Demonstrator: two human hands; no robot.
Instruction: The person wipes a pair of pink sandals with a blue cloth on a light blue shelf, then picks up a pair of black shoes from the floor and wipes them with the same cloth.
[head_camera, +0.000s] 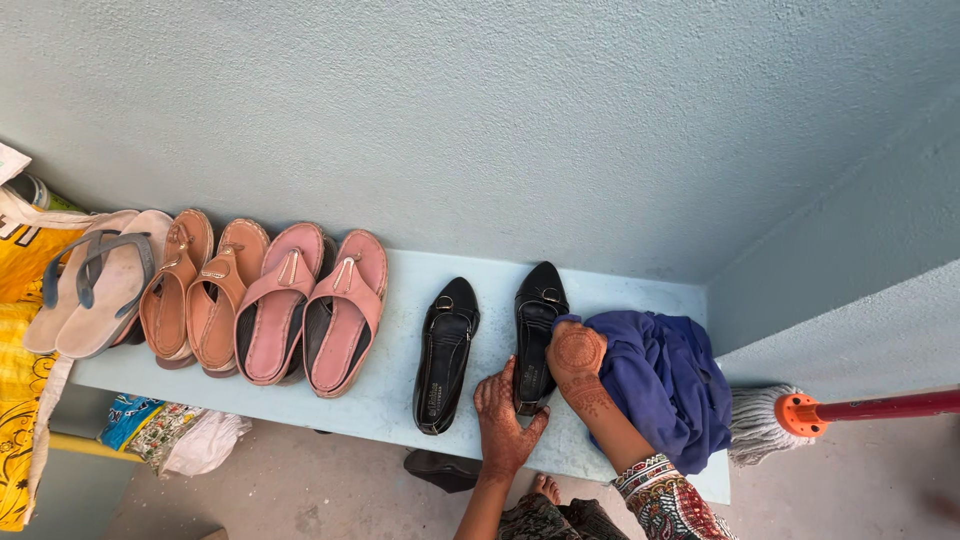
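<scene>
On the pale blue shelf (400, 400) that runs along the blue wall, eight pieces of footwear lie in a row with their toes toward the wall. Toward the right end stand two black flat shoes. The right black shoe (537, 330) has its heel near the front edge, and the left hand (505, 415), fingers spread and henna-marked, grips that heel end from the front edge. The right hand (578, 360) lies against the shoe's right side, fingers curled around a bunched blue cloth (665, 385) that is heaped on the shelf's right end; the cloth touches the shoe's upper edge. The left black shoe (446, 355) lies just beside it, apart from both hands, its heel at the front edge.

Further left, near the middle, sit two pink thong sandals (310, 310) with dark insoles, touching one another. Beside them are two tan thong sandals (195, 290), overlapping. At the left end lie two beige flip-flops with grey straps (95, 280), their heels jutting past the front edge.

Off the right end of the shelf, one mop (790, 415) with a white string head, orange collar and red handle lies level. Below the shelf's front edge one dark shoe (443, 470) rests on the floor near the person's bare foot (545, 488).
</scene>
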